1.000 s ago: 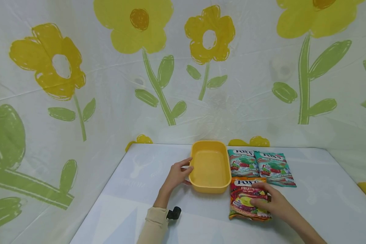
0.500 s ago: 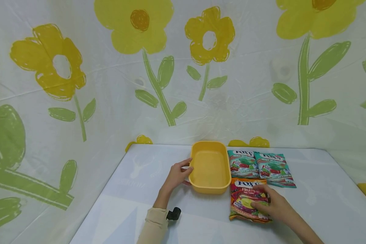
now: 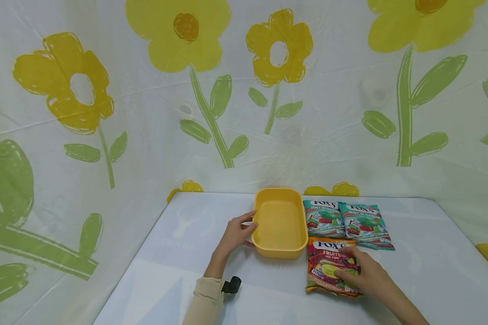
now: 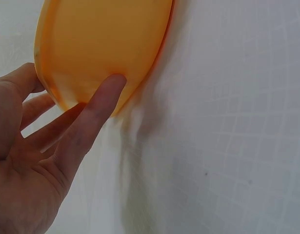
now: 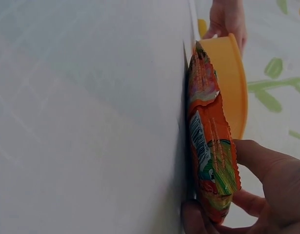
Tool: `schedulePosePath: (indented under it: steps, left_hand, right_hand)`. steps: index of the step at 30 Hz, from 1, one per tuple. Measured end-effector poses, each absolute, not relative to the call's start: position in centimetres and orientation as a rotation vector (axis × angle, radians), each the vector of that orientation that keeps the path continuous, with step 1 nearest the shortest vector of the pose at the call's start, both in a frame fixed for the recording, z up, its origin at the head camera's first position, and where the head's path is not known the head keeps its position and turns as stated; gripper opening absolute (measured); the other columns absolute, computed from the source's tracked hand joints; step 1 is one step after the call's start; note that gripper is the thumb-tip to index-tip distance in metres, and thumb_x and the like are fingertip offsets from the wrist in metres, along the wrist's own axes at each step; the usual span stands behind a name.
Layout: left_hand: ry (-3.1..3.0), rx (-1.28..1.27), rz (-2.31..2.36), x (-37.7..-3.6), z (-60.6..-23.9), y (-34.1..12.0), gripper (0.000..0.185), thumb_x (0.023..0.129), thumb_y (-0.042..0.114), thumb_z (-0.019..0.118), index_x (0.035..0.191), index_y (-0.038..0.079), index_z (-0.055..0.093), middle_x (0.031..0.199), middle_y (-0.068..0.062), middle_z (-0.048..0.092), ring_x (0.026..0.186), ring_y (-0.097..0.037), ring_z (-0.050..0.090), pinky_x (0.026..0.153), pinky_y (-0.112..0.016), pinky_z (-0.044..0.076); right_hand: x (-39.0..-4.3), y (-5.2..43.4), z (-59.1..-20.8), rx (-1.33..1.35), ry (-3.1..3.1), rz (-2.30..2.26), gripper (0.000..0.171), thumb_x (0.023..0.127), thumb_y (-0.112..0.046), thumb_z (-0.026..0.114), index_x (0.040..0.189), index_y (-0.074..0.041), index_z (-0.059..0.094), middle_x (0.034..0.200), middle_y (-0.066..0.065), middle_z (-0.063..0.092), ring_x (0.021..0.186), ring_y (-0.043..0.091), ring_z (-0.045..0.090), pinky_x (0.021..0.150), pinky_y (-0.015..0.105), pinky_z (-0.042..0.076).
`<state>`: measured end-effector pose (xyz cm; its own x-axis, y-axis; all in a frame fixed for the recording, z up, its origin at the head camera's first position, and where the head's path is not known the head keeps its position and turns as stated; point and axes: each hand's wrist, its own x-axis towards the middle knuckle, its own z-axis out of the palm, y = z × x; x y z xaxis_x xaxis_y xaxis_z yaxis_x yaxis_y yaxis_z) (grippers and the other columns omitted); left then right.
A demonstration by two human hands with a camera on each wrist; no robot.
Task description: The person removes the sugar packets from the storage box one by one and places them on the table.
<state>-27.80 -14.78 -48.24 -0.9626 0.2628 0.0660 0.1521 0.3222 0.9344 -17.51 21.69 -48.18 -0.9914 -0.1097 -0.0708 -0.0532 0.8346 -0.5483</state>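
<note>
My left hand [image 3: 237,231] rests against the left wall of a yellow plastic tub [image 3: 278,250], with straight fingers [image 4: 98,105] laid on the tub's side [image 4: 106,39]. An orange Fox's fruit candy packet [image 3: 325,262] lies just in front of the tub's right corner. My right hand [image 3: 358,271] grips that packet at its near right edge. In the right wrist view the fingers lie over the packet [image 5: 208,141] and the thumb is tucked under it, while the tub [image 5: 235,83] stands just behind.
Two teal Fox's mint packets [image 3: 323,218] [image 3: 363,223] lie side by side to the right of the tub. The white table [image 3: 179,271] has bare room on the left and near side. A flower-printed cloth [image 3: 211,113] hangs behind and around it.
My right hand has slid a little nearer along the orange packet and closed on its edge. The left hand and the tub have stayed put.
</note>
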Motion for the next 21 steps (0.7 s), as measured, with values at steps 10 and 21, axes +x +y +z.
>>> schedulePosePath:
  steps: [10, 21]
  left_hand:
    - [2.469, 0.405, 1.727, -27.6, -48.0, -14.9, 0.053, 0.097, 0.019, 0.060, 0.147, 0.009, 0.046, 0.136, -0.024, 0.056, 0.104, -0.037, 0.068, 0.057, -0.039, 0.063]
    - [2.553, 0.422, 1.668, -27.8, -47.7, -14.9, 0.055, 0.098, 0.026, 0.060, 0.148, 0.011, 0.044, 0.133, -0.024, 0.059, 0.101, -0.035, 0.069, 0.058, -0.039, 0.063]
  right_hand:
    - [-17.4, 21.6, -47.9, -0.131, 2.924, -0.818, 0.076, 0.080, -0.059, 0.070, 0.135, -0.009, 0.052, 0.126, 0.025, 0.059, 0.110, 0.045, 0.058, 0.081, 0.063, 0.054]
    - [-18.4, 21.8, -46.4, -0.071, 2.927, -0.722, 0.076, 0.084, -0.065, 0.062, 0.134, -0.009, 0.053, 0.114, 0.026, 0.060, 0.090, 0.034, 0.060, 0.065, 0.047, 0.055]
